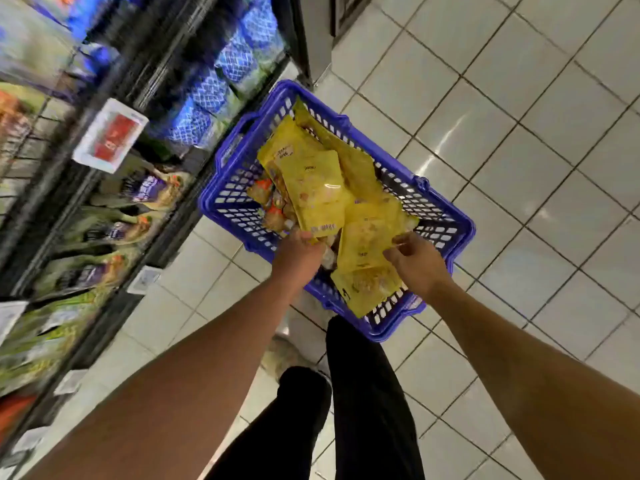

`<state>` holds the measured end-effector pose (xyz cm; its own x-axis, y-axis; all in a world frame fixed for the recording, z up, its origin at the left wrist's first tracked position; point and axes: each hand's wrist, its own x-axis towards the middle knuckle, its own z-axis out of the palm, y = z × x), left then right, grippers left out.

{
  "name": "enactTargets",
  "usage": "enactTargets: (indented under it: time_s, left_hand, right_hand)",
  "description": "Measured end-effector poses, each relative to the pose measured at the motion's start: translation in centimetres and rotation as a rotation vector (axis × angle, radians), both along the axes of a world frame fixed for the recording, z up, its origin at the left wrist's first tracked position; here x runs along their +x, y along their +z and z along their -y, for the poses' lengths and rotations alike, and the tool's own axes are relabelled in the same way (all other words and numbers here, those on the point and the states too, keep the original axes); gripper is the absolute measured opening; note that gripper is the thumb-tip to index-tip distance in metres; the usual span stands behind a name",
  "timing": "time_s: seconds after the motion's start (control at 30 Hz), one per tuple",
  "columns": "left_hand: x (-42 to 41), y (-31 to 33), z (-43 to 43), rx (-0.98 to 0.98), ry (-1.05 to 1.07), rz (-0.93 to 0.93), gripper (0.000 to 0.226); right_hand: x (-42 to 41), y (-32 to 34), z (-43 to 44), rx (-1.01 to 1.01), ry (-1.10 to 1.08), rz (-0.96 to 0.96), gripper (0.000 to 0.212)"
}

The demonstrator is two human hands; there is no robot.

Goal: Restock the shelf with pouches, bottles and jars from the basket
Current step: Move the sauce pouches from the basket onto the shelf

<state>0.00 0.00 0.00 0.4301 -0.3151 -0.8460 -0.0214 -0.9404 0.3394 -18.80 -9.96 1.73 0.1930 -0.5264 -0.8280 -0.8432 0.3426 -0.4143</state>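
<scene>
Basket (207, 202) of blue plastic sits on the tiled floor (519, 133), right beside the shelf (166, 29), and both hands are in it. The left hand (299, 249) grips the lower edge of a yellow pouch (315, 188) lying on top of the heap. The right hand (414, 259) pinches the side of a second yellow pouch (367, 240), thumb over fingers. More yellow pouches are piled beneath, with orange-toned packets (270, 202) at the left wall. On the blurred shelf are blue-patterned packs (207, 91), green-and-purple pouches (104, 230) and a red-and-white price tag (110, 135).
</scene>
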Motion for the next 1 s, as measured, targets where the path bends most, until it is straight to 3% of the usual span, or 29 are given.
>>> enactTargets:
  time_s: [0.17,0.3,0.43,0.63,0.77,0.9,1.0]
  left_hand:
    - [-1.3,-3.4,3.3,-0.081,0.104,0.127,0.043]
    - [-1.6,-6.3,5.5,-0.021,0.231,0.162,0.094]
    - [-1.8,-8.1,7.0,0.037,0.236,0.173,0.113]
    - [-2.8,-9.7,7.2,0.051,0.201,0.23,0.124]
    - [-3.1,-10.5,6.6,0.035,0.187,0.333,0.121]
    - [-2.9,-11.1,6.1,0.025,0.175,0.422,0.114]
    - [-2.7,-11.4,5.6,0.001,0.162,0.455,0.109]
  right_hand:
    - [1.7,-4.6,1.5,-0.19,0.017,-0.003,0.047]
    - [3.5,-7.4,3.4,-0.31,0.068,-0.019,0.044]
    - [5.7,-9.1,5.1,-0.292,0.142,0.064,0.046]
    - [6.3,-10.1,5.9,-0.094,0.05,0.274,0.05]
    - [6.4,-10.5,5.2,-0.046,0.033,0.306,0.042]
    - [7.2,-11.2,5.2,-0.138,-0.075,0.269,0.027]
    - [8.4,-11.5,5.5,-0.187,0.009,0.25,0.04]
